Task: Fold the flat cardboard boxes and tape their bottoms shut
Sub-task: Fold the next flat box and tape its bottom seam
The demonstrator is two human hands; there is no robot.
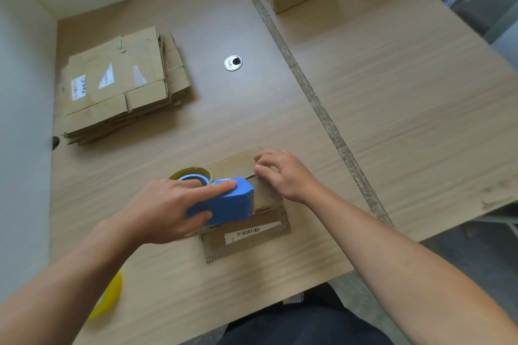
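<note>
The small cardboard box (252,235), lying bottom-up on the tabletop (392,120) near its front edge, is being taped along the flap seam. The flaps are best being held flush while the blue tape dispenser (229,204) is being drawn steadily along the seam. It is being gripped by the left hand (168,207), index finger laid straight along its top. The flaps are being pressed by the right hand (283,176) with bent fingertips, nothing being grasped.

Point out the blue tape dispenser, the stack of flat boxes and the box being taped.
blue tape dispenser (227,204): head view, blue body.
stack of flat boxes (120,87): head view, top sheet.
box being taped (246,235): head view, barcode-labelled side.
</note>
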